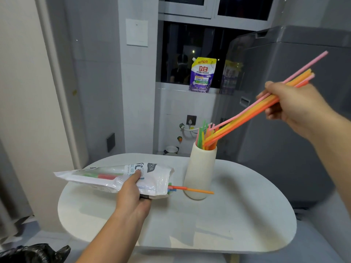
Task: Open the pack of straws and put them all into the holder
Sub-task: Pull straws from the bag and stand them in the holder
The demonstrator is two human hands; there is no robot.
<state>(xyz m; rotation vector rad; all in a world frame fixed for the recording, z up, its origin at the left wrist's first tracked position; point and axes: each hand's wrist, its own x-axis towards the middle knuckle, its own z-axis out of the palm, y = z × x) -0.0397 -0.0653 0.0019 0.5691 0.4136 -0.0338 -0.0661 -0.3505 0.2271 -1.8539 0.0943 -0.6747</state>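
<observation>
Over one round white surface (228,215), the left hand (133,194) curls its fingers round one straw pack (106,177), one orange straw (197,190) jutting from its open end, beside one cream holder (201,171) into which the right hand (296,105), fingers pinching, lowers roughly six pink-to-orange straws (247,114).

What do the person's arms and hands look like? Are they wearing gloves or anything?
No gloves. The left hand and the right hand are both bare. The left forearm and the right forearm are bare too, with no sleeve reaching into the picture. I can see no watch, bracelet or ring on either side.
</observation>
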